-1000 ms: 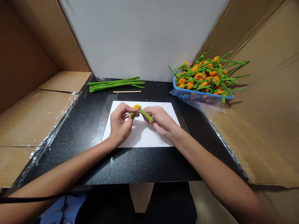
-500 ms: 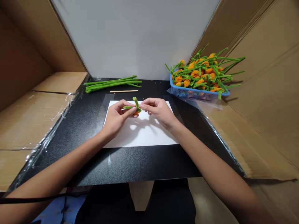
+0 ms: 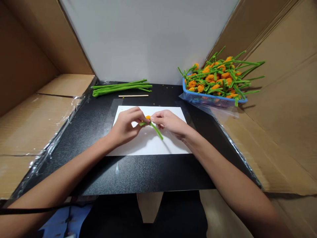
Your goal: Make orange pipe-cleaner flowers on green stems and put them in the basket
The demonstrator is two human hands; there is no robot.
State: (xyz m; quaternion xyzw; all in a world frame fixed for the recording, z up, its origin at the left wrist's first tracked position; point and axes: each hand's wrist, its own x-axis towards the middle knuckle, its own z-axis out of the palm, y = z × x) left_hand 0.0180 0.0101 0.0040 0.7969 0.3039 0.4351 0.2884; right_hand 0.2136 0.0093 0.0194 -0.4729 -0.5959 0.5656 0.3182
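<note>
Between my two hands, above a white sheet, is a small pipe-cleaner flower with an orange head and a fuzzy green stem. My left hand pinches it between thumb and fingers from the left, partly covering the orange head. My right hand is closed at the flower's right side, its thumb and fingertip pinched against it. The long green stem slants down to the right toward me, and a shorter green piece shows by my left thumb.
A bundle of green pipe cleaners lies at the back left, with a thin wooden stick in front. At the back right stands a blue basket heaped with orange-and-green flowers. Cardboard walls flank the black table.
The flower has been turned over: its stem pointed up and now points down toward me, with the orange head on top. My left hand has rolled over with it.
</note>
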